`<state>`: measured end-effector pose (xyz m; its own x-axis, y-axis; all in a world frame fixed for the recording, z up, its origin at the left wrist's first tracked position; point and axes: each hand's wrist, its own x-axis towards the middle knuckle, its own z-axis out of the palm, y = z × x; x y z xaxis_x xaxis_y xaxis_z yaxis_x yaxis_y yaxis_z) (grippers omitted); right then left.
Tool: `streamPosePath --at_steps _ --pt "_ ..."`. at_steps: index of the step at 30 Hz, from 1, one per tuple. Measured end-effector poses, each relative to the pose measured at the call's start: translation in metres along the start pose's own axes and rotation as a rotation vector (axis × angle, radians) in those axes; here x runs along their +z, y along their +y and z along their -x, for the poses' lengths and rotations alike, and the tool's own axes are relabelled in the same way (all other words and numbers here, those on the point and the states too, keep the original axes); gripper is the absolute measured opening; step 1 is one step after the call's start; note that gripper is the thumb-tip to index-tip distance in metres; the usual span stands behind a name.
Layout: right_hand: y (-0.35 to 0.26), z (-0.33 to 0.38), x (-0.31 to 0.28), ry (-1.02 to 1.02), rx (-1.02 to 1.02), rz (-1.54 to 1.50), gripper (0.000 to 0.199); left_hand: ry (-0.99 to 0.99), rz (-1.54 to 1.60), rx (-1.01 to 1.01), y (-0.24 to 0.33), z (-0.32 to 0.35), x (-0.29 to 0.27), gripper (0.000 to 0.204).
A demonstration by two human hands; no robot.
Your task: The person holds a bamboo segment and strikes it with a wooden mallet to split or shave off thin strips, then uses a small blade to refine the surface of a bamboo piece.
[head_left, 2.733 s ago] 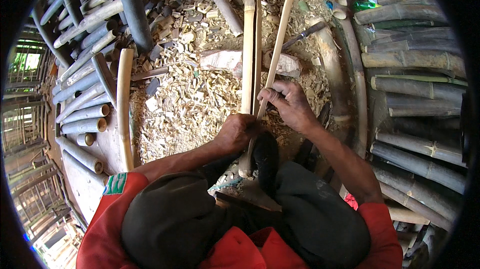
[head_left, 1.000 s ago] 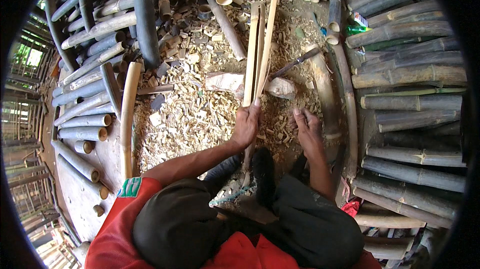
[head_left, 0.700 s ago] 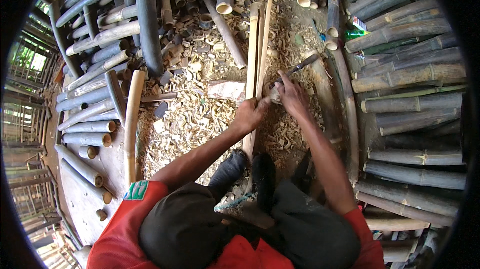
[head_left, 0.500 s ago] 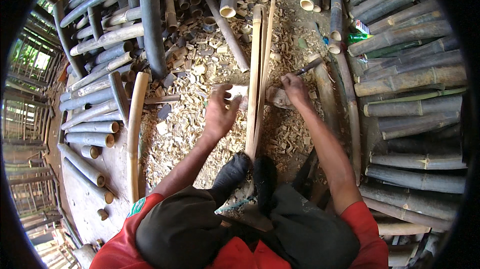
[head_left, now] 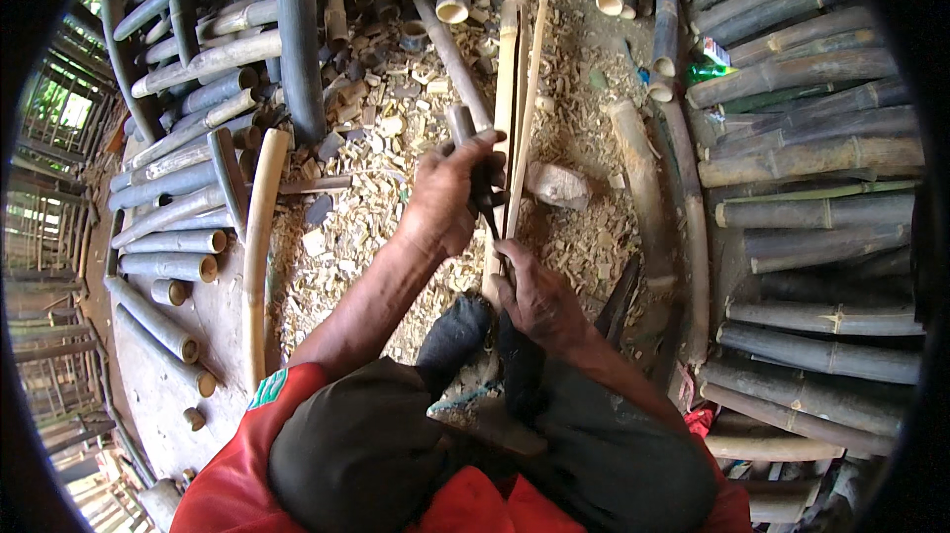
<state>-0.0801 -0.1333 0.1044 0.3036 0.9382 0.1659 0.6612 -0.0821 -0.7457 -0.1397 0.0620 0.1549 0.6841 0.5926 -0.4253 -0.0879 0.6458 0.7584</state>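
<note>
A long pale split bamboo piece point(head_left: 508, 58) stands between my feet, and a thin strip point(head_left: 535, 68) splays from its right side. My left hand point(head_left: 445, 187) is closed round the dark handle of a knife point(head_left: 483, 172), its narrow blade slanting down against the bamboo. Lower down, my right hand point(head_left: 542, 303) is closed at the bamboo's right edge, thumb and fingertips against it near the blade's end. My fingers partly hide the knife and the lower bamboo. A pale wood block point(head_left: 557, 186) lies just right of the strip.
Wood chips point(head_left: 366, 216) cover the ground around my dark-covered feet point(head_left: 457, 335). Dark bamboo poles point(head_left: 807, 162) are stacked along the right. More poles point(head_left: 178, 246) and a rack point(head_left: 300, 48) stand at left. A curved bamboo length point(head_left: 643, 196) lies to the right.
The knife has passed from my right hand to my left. My left hand has moved up and right to the bamboo; my right hand has come down and left onto its lower part.
</note>
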Motion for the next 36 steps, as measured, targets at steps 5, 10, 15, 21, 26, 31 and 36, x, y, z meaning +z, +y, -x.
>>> streamPosePath --at_steps 5,10,15,21,26,31,36 --pt "0.095 -0.022 -0.066 0.360 0.292 0.253 0.049 0.042 0.262 0.004 -0.006 0.001 -0.038 0.029" --pt "0.227 -0.001 -0.114 0.145 0.806 0.510 0.095 0.079 0.323 -0.040 -0.047 0.002 -0.084 0.039" --pt "0.279 0.003 -0.124 0.001 0.847 0.344 0.107 0.188 0.286 -0.111 -0.080 0.014 -0.098 0.037" --pt "0.273 0.019 -0.124 0.247 0.904 0.068 0.095 0.222 0.295 -0.112 -0.095 0.013 -0.102 0.031" --pt "0.168 0.012 -0.127 0.284 0.840 -0.372 0.095 0.237 0.291 -0.090 -0.098 0.011 -0.114 0.031" --pt "0.100 0.019 -0.139 0.258 0.682 -0.463 0.094 0.217 0.295 -0.095 -0.099 0.011 -0.103 0.032" --pt "0.057 0.006 -0.138 0.239 0.525 -0.486 0.098 0.200 0.293 -0.090 -0.102 0.012 -0.106 0.033"
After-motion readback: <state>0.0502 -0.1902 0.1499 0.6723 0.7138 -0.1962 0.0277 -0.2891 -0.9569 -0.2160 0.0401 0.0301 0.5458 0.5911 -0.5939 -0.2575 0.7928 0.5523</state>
